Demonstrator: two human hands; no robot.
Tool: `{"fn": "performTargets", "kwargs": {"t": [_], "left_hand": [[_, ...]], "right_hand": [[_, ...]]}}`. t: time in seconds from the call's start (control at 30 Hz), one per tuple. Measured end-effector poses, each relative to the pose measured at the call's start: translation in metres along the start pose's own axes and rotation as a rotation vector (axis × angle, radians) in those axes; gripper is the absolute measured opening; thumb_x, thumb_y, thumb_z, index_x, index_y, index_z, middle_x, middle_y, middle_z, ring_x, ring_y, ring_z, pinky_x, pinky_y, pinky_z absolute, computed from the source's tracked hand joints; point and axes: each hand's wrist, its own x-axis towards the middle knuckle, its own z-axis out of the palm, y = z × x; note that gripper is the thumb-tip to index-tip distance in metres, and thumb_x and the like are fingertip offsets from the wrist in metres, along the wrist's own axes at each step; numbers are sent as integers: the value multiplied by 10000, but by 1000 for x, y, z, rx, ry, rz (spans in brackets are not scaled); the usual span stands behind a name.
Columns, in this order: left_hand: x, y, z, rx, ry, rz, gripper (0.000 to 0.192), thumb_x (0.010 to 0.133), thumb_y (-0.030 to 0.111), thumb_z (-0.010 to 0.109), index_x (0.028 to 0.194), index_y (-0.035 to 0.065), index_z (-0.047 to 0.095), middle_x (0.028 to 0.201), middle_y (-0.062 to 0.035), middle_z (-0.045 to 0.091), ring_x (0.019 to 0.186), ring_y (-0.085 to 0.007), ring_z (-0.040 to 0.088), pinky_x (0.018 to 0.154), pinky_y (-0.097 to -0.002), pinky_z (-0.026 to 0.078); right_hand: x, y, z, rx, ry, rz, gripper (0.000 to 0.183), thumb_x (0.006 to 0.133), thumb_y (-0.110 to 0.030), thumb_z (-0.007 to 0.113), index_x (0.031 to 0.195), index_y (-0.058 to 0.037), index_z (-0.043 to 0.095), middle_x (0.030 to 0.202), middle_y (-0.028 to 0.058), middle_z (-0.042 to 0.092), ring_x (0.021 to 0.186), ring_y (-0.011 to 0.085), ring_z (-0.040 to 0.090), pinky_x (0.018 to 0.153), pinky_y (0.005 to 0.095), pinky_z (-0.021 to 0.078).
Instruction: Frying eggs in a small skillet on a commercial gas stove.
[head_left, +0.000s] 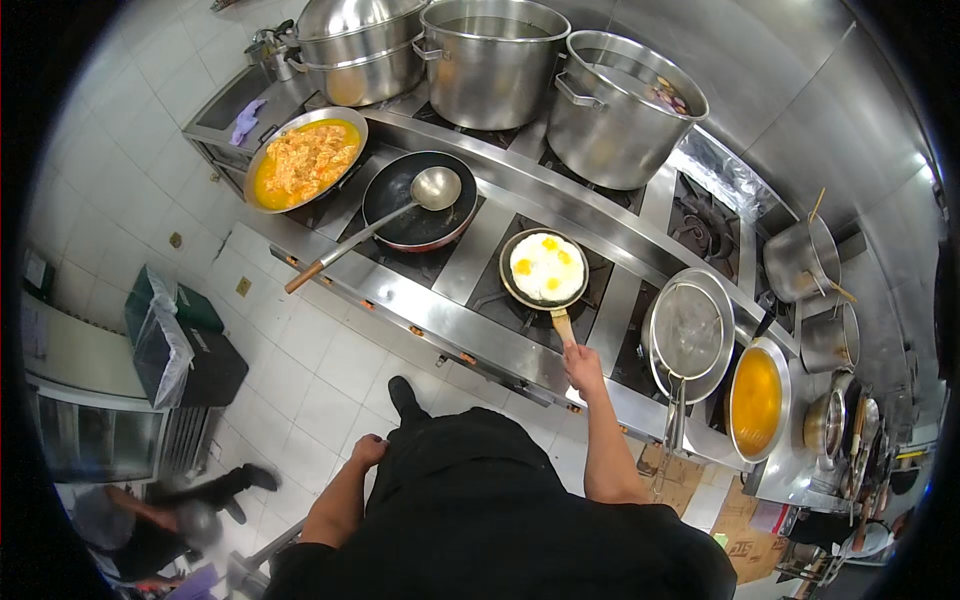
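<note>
My right hand (583, 369) is closed around the light-coloured handle of a small frying pan (559, 303), which sits over a stove burner. Fried eggs (548, 266) with several yolks lie in the pan. Down at my left side, by my thigh, my left hand (370, 450) hangs away from the stove; whether its fingers are closed is not plain. A ladle (436, 188) with a wooden handle rests across a black pan (390, 174) left of the eggs. Farther left, a wide pan (257, 161) holds an orange-yellow egg-like mixture (311, 157).
Large steel pots (491, 82) line the rear burners. To the right are a round strainer (685, 330) over a bowl and a bowl of orange liquid (756, 397). A lined bin (206, 367) stands on the tiled floor; another person (142, 525) is at lower left.
</note>
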Motion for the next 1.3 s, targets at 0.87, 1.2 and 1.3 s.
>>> {"fn": "performTargets", "kwargs": {"t": [0.87,1.2,1.3], "left_hand": [[-16,-17,0,-50,16,-14,461,803,354,636,1102,4,656,1124,-209,646,1087,-335,603,942,-395,469],[-25,-5,0,-29,15,-20,452,803,338,643,1111,8,653,1126,-201,648,1087,-325,605,937,-388,473],[-29,-7,2,-72,37,-19,447,807,334,638,1115,10,652,1133,-206,643,1090,-328,603,942,-389,471]], "right_hand": [[-17,13,-1,85,24,25,366,944,-371,544,694,-108,498,518,-41,412,369,68,341,335,250,238],[-9,16,17,86,101,5,373,937,-385,555,697,-102,516,516,-49,420,388,61,361,351,242,259],[-18,22,0,19,32,3,383,937,-373,558,683,-89,527,530,-34,448,400,69,383,368,247,280]]}}
